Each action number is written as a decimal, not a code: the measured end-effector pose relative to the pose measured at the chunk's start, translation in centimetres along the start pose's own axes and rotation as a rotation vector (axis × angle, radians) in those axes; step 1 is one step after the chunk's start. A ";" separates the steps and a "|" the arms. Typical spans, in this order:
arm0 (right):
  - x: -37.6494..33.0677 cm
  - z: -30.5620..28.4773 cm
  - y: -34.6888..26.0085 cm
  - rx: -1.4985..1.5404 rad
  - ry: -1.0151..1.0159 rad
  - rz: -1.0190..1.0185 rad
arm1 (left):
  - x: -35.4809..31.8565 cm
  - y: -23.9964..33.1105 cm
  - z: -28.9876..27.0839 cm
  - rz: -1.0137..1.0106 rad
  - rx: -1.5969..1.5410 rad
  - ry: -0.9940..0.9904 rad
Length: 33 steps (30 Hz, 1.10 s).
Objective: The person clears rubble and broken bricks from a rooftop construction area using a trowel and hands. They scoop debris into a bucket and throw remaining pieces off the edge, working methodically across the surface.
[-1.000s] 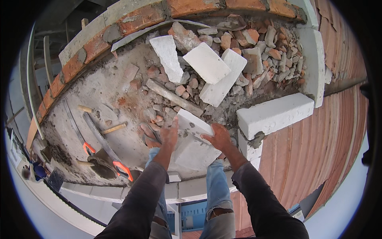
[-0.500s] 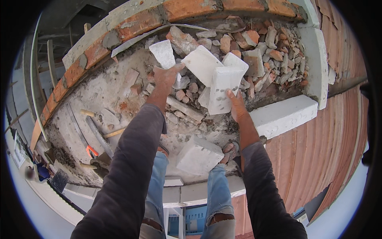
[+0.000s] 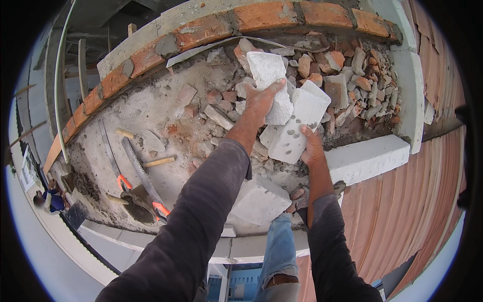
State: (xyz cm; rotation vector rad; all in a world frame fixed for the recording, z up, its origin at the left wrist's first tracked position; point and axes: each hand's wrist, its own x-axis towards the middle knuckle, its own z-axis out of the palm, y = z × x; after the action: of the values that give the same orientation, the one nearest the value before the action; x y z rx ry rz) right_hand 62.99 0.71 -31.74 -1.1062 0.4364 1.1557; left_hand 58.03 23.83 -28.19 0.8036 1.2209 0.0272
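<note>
My left hand (image 3: 262, 102) is closed on a rough, broken white block (image 3: 267, 69), with thumb and fingers spread around its near side. The palm hides part of this piece. Just to its right, a smoother white block (image 3: 297, 121) with dark spots stands tilted on the rubble. My right hand (image 3: 313, 144) grips its lower right edge, thumb on the spotted face. The two blocks lie close together and overlap in view; I cannot tell whether they touch. Between my feet and the rubble sits another white block (image 3: 261, 199).
Broken brick and stone rubble (image 3: 359, 75) fills the far right, behind a curved brick edging (image 3: 201, 30). A long white block (image 3: 370, 156) lies at right beside reddish corrugated roofing (image 3: 392, 206). Handsaws (image 3: 141, 168), a hammer-like wooden handle (image 3: 160, 161) and a trowel (image 3: 152, 142) lie at left.
My left hand has moved right, bringing the rough white block against or near the spotted one. My right hand keeps its grip on the spotted block, which leans more. The whole view has shifted.
</note>
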 end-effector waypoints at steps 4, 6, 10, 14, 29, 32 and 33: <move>-9.3 0.5 3.5 0.043 0.137 0.091 | -7.8 -3.3 -3.4 -0.063 -0.113 0.036; -16.7 0.8 5.7 0.103 0.137 0.179 | -14.1 -6.0 -6.0 -0.113 -0.196 0.062; -31.3 3.9 8.4 0.074 0.149 0.318 | -26.2 -9.8 -11.2 -0.424 -0.194 0.105; -39.4 10.4 8.6 -0.043 0.192 0.418 | -33.7 -7.7 -15.4 -0.614 -0.034 0.194; -7.9 62.0 -7.7 -0.250 -0.343 -0.134 | -29.0 43.8 -43.3 0.910 -0.134 0.567; -7.4 57.4 -5.4 -0.481 -0.363 -0.087 | -30.0 33.2 -45.5 0.633 -0.148 0.411; -7.9 54.2 -3.6 -0.578 -0.332 -0.045 | -29.8 28.2 -45.3 0.445 -0.210 0.427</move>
State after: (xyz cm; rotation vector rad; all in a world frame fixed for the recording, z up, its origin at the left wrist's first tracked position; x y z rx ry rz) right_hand 49.91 43.61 -0.13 -1.3707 -0.1980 1.4394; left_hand 19.72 55.80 7.18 0.8954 1.3838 0.7094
